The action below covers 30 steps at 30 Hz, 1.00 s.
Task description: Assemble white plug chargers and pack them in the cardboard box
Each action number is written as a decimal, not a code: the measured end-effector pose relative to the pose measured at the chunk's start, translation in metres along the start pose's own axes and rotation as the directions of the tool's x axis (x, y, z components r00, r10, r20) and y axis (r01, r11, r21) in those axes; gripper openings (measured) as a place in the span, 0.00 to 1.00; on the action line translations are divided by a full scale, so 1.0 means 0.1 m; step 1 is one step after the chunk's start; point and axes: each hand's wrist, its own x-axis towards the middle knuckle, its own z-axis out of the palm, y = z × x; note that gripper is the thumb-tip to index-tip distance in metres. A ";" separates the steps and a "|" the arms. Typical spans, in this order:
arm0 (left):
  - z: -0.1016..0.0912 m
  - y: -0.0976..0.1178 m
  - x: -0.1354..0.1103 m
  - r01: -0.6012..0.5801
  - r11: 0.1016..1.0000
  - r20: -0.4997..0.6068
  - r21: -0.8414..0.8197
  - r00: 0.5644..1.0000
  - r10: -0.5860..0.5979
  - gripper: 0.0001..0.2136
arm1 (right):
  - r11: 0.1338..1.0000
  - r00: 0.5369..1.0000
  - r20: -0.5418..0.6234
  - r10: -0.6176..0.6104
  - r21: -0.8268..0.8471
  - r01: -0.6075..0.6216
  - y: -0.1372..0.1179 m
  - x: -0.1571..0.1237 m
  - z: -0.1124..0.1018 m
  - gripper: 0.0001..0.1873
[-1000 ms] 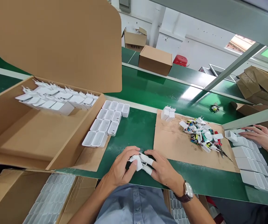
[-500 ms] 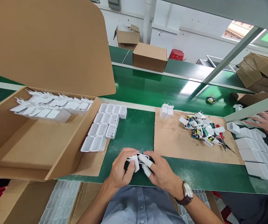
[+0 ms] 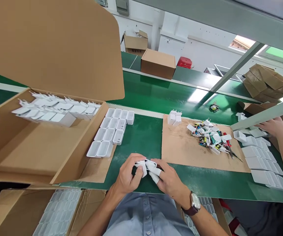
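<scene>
In front of my shirt, my left hand (image 3: 128,175) is closed on a white plug cover (image 3: 144,169), its pins toward my fingers. My right hand (image 3: 172,178), with white finger cots on some fingers, grips a small white plastic case (image 3: 152,163) right against the cover. My fingers hide most of the join and the inside of the case. To the left stand rows of open white cases (image 3: 109,134). On a cardboard sheet (image 3: 180,154) to the right lies a pile of circuit boards with white plug covers (image 3: 211,136).
A large open carton (image 3: 79,149) with white chargers (image 3: 50,109) stands at left. Red-handled pliers (image 3: 230,149) lie beside the pile. Two upright chargers (image 3: 174,118) stand at the sheet's back edge. A co-worker's hand (image 3: 272,127) reaches near more white cases (image 3: 264,160) at right.
My hands stay together, and the plug cover and case are turned slightly. The co-worker's hand and forearm have shifted at the right. The whole view has swung slightly.
</scene>
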 end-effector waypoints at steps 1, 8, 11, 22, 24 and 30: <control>0.00 -0.01 -0.01 0.013 1.000 -0.001 -0.002 1.000 -0.013 0.10 | 1.000 1.000 -0.016 0.001 0.008 -0.001 0.00 0.00 0.03 0.22; 0.05 0.10 -0.04 0.014 1.000 0.062 -0.025 0.998 -0.012 0.37 | 0.401 0.776 0.065 0.627 0.827 -0.394 -0.08 0.11 0.11 0.15; 0.09 0.21 0.03 -0.053 0.998 -0.015 0.031 0.998 0.053 0.33 | 0.030 0.667 0.273 0.694 0.914 -0.405 -0.14 0.14 0.12 0.18; 0.11 0.33 0.14 -0.110 0.988 -0.174 0.104 0.977 0.127 0.28 | -0.146 0.610 0.389 0.691 0.901 -0.409 -0.16 0.16 0.19 0.17; 0.10 0.31 0.12 -0.090 0.992 -0.145 0.091 0.984 0.102 0.28 | -0.078 0.625 0.346 0.700 0.907 -0.414 -0.14 0.16 0.19 0.16; 0.11 0.16 -0.02 0.100 0.989 -0.021 0.112 0.995 -0.098 0.36 | 0.779 0.866 -0.138 0.480 0.521 -0.348 0.05 0.10 0.13 0.14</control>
